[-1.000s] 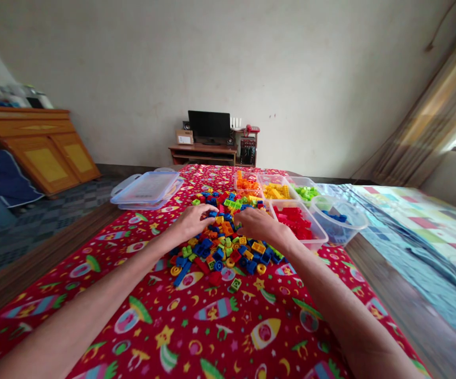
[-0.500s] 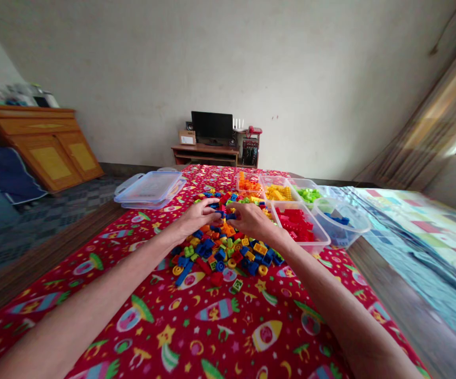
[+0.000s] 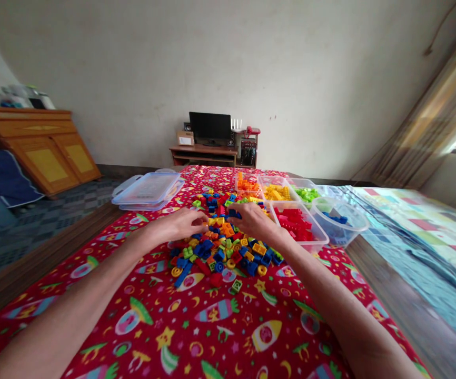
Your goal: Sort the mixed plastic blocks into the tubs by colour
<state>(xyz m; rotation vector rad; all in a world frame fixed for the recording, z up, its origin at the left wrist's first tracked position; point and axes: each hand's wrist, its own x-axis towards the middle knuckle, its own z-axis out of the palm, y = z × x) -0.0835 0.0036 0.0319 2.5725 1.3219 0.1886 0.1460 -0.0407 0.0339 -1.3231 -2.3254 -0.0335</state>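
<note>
A mixed pile of toy building bricks (image 3: 224, 245) in blue, red, yellow, orange and green lies on the red patterned cloth (image 3: 133, 337). At the pile's left edge is my left hand (image 3: 182, 223), its fingers curled in; whatever they hold, if anything, is hidden. My right hand (image 3: 251, 218) hovers over the right part of the pile, with blue bricks (image 3: 234, 213) between its fingertips and thumb. Right of the pile, red bricks (image 3: 297, 225) fill one clear box (image 3: 318, 243). A few blue bricks (image 3: 334, 217) lie in a round clear tub (image 3: 348, 231).
Behind the red box stand clear compartments of orange bricks (image 3: 248, 185), yellow bricks (image 3: 277, 192) and green bricks (image 3: 307, 195). Clear lids (image 3: 147, 188) are stacked at the table's left. A bed (image 3: 421, 237) adjoins on the right; a monitor (image 3: 210, 128) stands at the far wall.
My left hand has drawn back left and slightly down, away from my right hand. My right hand stays nearly in place, with blue bricks at its fingertips.
</note>
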